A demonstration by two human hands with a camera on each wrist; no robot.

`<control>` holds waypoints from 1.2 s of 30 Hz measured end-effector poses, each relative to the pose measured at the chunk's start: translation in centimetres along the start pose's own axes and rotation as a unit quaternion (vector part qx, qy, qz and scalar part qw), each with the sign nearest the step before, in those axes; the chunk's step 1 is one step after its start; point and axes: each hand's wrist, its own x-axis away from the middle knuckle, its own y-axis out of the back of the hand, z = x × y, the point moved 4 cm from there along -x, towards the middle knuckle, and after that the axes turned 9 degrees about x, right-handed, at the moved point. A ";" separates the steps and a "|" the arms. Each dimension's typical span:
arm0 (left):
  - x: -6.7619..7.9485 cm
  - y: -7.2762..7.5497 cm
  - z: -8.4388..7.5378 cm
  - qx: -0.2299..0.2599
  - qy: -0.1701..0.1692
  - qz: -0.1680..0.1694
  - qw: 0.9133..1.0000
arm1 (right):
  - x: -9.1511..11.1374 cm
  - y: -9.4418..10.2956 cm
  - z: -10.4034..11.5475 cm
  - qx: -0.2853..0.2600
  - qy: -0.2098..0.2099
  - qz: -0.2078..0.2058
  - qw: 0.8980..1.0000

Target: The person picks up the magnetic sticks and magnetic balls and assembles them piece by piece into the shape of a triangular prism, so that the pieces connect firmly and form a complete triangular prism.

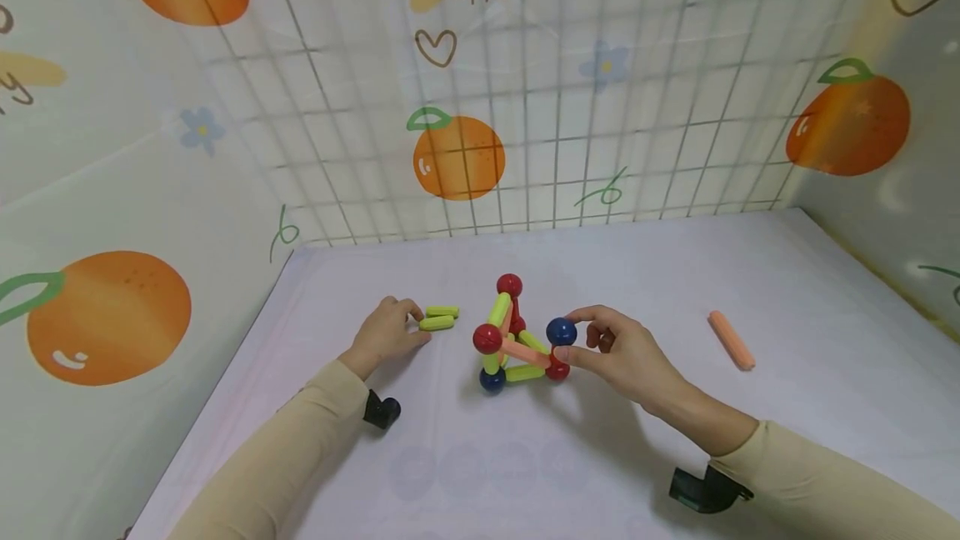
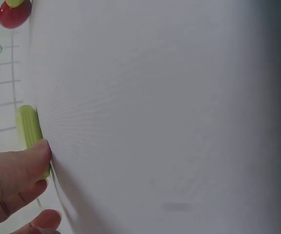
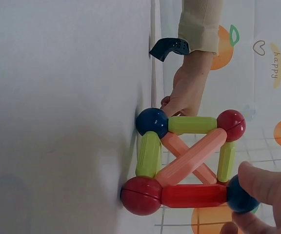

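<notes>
A frame of magnetic rods and balls [image 1: 523, 374] stands mid-table, built of green, salmon and red rods with red and blue balls at the corners. My right hand [image 1: 626, 357] pinches a blue ball [image 1: 561, 331] between thumb and fingers. In the right wrist view this blue ball [image 3: 241, 195] sits at the end of a red rod [image 3: 194, 195], whose other end meets a red ball [image 3: 141, 196]. My left hand [image 1: 386, 335] pinches the end of a green rod [image 1: 437, 323]; in the left wrist view the thumb covers part of this rod [image 2: 29, 124].
A second green rod [image 1: 442, 311] lies just behind the first. One salmon rod [image 1: 731, 340] lies alone on the right of the white table [image 1: 480, 465]. A printed curtain [image 1: 525, 82] with oranges and a grid rises behind and at the sides.
</notes>
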 end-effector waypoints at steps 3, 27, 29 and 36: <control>-0.1 0.0 0.0 0.006 -0.001 -0.002 1.000 | 0.0 0.0 0.1 -0.002 0.002 -0.001 1.000; 0.2 -0.6 0.2 0.070 0.013 -0.018 0.997 | 0.0 -0.1 -0.2 -0.004 0.002 -0.002 1.000; 0.2 -0.6 0.2 0.071 0.011 -0.022 0.997 | 0.0 -0.1 -0.2 -0.005 0.004 -0.003 1.000; 0.6 -0.1 -0.2 0.099 0.008 -0.034 0.994 | 0.0 0.0 -0.2 -0.002 0.004 -0.007 1.000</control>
